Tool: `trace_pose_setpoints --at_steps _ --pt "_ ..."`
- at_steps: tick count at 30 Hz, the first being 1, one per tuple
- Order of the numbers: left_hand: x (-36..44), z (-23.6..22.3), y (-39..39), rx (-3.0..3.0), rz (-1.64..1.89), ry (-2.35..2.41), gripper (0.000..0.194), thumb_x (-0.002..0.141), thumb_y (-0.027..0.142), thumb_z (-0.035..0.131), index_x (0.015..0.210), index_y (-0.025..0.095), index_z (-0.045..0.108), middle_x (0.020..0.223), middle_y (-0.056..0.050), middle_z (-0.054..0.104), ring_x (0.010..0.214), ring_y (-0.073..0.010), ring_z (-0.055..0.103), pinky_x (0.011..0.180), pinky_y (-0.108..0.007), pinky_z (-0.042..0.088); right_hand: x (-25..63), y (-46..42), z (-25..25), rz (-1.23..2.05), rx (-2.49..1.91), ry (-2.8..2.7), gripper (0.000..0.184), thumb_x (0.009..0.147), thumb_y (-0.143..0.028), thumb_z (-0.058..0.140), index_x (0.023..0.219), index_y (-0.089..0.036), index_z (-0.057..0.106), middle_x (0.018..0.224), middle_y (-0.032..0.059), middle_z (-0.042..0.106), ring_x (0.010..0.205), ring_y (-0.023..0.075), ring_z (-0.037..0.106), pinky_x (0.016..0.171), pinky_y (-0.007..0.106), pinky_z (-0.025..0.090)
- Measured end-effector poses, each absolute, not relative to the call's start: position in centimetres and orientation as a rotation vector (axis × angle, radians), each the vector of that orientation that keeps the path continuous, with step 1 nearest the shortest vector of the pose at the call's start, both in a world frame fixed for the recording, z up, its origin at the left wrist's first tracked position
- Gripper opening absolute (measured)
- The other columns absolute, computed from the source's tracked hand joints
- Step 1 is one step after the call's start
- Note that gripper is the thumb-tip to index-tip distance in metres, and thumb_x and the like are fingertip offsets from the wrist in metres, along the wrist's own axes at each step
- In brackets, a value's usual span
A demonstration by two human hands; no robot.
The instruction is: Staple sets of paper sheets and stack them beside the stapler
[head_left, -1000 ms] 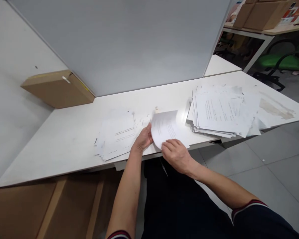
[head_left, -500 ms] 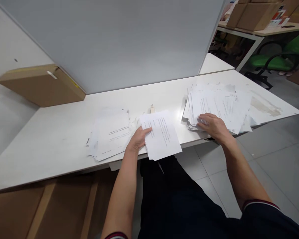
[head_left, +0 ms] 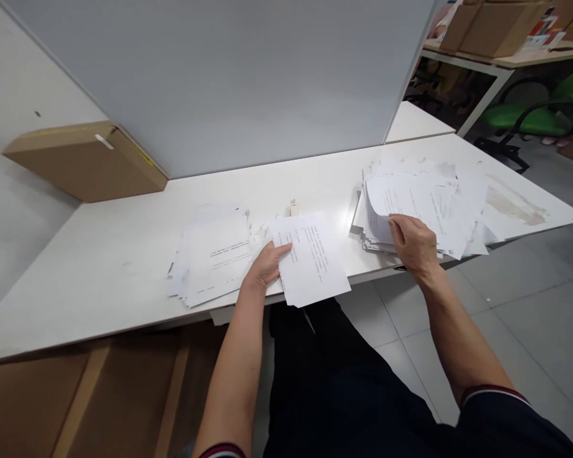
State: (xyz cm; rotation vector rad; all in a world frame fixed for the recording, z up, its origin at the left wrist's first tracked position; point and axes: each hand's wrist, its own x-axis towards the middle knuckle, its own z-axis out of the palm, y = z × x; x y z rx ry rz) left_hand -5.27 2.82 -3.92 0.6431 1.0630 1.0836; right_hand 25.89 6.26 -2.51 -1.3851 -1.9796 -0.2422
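Note:
Printed sheets of paper (head_left: 315,267) are gripped by my left hand (head_left: 268,262), its thumb on top and the other fingers hidden underneath. They stick out over the table's front edge. At the right, my right hand (head_left: 414,243) pinches the near edge of the top sheet (head_left: 381,207) on an untidy pile of papers (head_left: 451,216). That sheet's left side curls up from the pile. To the left of my left hand lies another stack of printed papers (head_left: 219,261), its sheets slightly fanned.
A cardboard box (head_left: 88,162) leans at the table's back left, by a grey panel (head_left: 267,83). A small beige object (head_left: 293,208) lies behind the held sheets. The white table (head_left: 109,273) has a stained right end. Beyond stand a green chair (head_left: 528,117) and cardboard boxes (head_left: 496,28).
My right hand has gone from resting on the right pile to pinching its top sheet, whose left part has lifted and curled. My left hand keeps its hold.

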Motion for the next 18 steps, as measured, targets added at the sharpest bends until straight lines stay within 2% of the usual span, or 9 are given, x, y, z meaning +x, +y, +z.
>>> trace_pose_setpoints --at_steps 5,9,13,18 --pt "-5.4 -4.2 3.0 0.557 1.115 1.054 0.031 0.079 0.022 0.063 0.106 0.008 0.063 0.102 -0.016 0.069 0.105 -0.029 0.062 0.094 -0.044 0.049 20.5 3.2 -2.4 -0.06 -1.008 -2.04 0.017 0.09 -0.02 0.049 0.094 -0.02 0.065 0.095 0.0088 0.072 0.095 0.0198 0.066 0.084 0.038 0.052" --pt "-5.2 -4.4 3.2 0.513 1.138 0.994 0.042 0.086 0.035 0.054 0.116 0.006 0.059 0.105 -0.017 0.068 0.108 -0.0277 0.06 0.098 -0.043 0.046 16.0 0.2 -4.1 -0.005 -0.757 -2.201 0.015 0.087 -0.015 0.053 0.093 -0.019 0.066 0.096 0.0074 0.072 0.096 0.0214 0.066 0.086 0.041 0.052" --pt "-5.0 -4.5 3.4 0.484 1.141 0.925 0.049 0.091 0.043 0.041 0.121 0.008 0.057 0.11 -0.017 0.067 0.111 -0.0271 0.059 0.101 -0.043 0.043 14.0 -1.6 -5.8 0.009 -0.689 -2.247 0.017 0.087 -0.013 0.052 0.095 -0.018 0.065 0.098 0.0066 0.072 0.096 0.0207 0.066 0.086 0.039 0.052" --pt "-5.1 -4.9 3.6 0.507 1.124 0.88 0.049 0.091 0.044 0.041 0.119 0.008 0.058 0.11 -0.016 0.067 0.113 -0.0276 0.057 0.103 -0.043 0.041 13.5 -2.2 -6.3 0.054 -0.652 -2.256 0.016 0.086 -0.012 0.052 0.096 -0.016 0.064 0.097 0.0058 0.072 0.096 0.0203 0.065 0.088 0.038 0.051"
